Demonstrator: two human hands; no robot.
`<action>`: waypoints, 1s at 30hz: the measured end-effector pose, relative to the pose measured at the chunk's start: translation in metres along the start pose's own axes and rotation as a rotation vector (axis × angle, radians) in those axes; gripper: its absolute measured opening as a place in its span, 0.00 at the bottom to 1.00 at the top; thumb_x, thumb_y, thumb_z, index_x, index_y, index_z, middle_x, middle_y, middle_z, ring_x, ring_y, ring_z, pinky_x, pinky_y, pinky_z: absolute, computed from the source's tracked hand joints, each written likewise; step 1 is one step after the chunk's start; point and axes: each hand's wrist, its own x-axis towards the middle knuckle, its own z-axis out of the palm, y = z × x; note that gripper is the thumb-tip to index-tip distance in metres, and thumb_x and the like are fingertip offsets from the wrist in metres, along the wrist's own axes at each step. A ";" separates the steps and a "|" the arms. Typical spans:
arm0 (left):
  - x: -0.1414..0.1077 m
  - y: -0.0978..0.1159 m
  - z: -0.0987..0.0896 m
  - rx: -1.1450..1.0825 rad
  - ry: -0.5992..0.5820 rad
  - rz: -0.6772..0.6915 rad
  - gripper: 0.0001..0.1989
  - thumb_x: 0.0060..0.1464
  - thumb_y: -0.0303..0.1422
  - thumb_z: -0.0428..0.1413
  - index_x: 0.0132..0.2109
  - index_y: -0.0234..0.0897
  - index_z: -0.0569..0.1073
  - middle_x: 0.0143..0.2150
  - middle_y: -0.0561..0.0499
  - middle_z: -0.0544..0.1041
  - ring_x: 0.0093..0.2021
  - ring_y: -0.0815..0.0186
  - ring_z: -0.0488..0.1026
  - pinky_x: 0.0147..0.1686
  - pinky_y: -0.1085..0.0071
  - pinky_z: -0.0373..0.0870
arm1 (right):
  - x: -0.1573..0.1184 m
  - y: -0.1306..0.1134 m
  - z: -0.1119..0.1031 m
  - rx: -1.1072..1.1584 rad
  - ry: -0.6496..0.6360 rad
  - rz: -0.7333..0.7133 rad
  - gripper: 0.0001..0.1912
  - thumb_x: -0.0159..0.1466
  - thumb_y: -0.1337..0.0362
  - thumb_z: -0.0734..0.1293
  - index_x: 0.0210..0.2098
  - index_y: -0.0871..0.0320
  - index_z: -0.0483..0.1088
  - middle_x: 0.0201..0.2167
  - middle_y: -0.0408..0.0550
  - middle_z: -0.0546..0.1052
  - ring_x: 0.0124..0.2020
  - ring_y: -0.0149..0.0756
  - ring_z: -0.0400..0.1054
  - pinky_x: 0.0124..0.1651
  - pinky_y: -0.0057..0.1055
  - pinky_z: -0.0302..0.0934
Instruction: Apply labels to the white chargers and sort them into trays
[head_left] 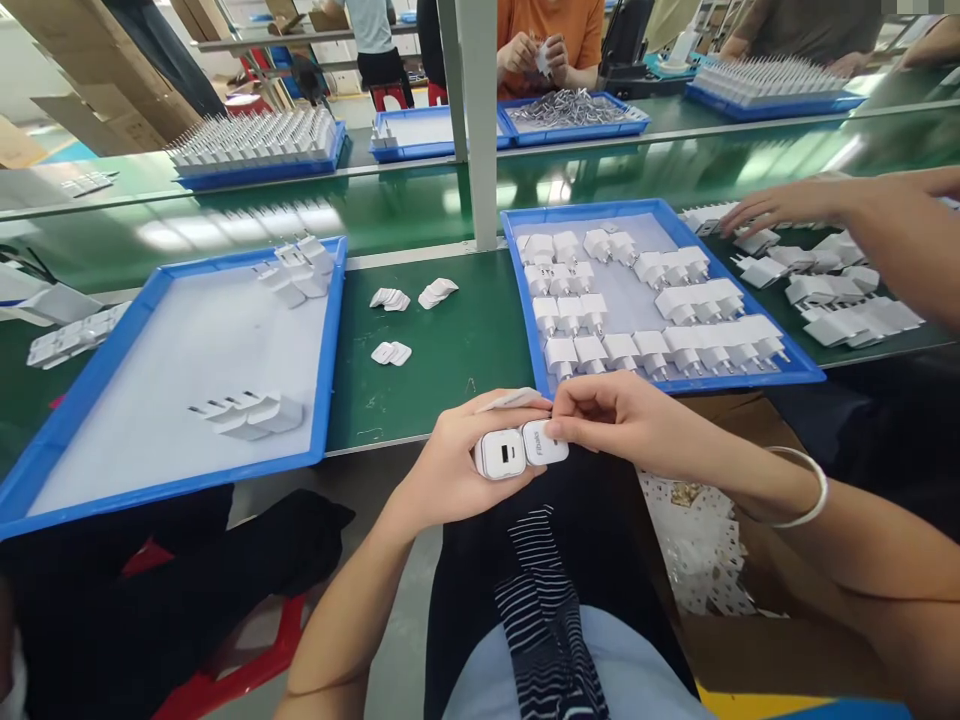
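At six o'clock, just below the edge of the green bench: left hand curled around a white charger, port face up, a thin white strip lying across the top of the fingers. Right hand pinched, thumb and forefinger pressed on a second white charger that touches the first on its three o'clock side. Silver bangle on the right wrist.

At nine o'clock, a blue tray with a short row of chargers lying inside and a small cluster in its far corner. At one o'clock, another blue tray filled with rows of white chargers, prongs showing. Between the trays, three small heaps of white labels.

At three o'clock, a co-worker's hand spread over loose chargers on the bench. At twelve o'clock, beyond a grey post, a person in an orange shirt with both hands together on something small; what, cannot tell.
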 end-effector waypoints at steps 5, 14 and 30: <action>-0.002 0.002 -0.001 -0.006 0.017 -0.020 0.18 0.52 0.29 0.66 0.51 0.40 0.79 0.51 0.46 0.82 0.52 0.59 0.78 0.54 0.62 0.75 | 0.001 0.000 0.002 -0.025 0.017 -0.014 0.18 0.64 0.51 0.71 0.26 0.58 0.68 0.19 0.38 0.63 0.22 0.27 0.53 0.25 0.29 0.46; -0.003 -0.002 -0.001 -0.009 0.018 -0.045 0.17 0.52 0.29 0.66 0.50 0.41 0.79 0.50 0.46 0.83 0.52 0.57 0.79 0.54 0.60 0.75 | 0.005 0.002 0.001 -0.046 -0.021 0.000 0.18 0.64 0.52 0.70 0.26 0.58 0.67 0.21 0.39 0.65 0.23 0.28 0.55 0.26 0.29 0.49; -0.007 -0.005 -0.001 -0.006 0.009 -0.044 0.18 0.51 0.29 0.66 0.51 0.41 0.80 0.51 0.46 0.82 0.54 0.56 0.78 0.55 0.60 0.75 | 0.010 0.000 0.002 -0.131 -0.039 0.033 0.22 0.63 0.48 0.70 0.22 0.56 0.64 0.18 0.38 0.60 0.21 0.27 0.51 0.23 0.29 0.44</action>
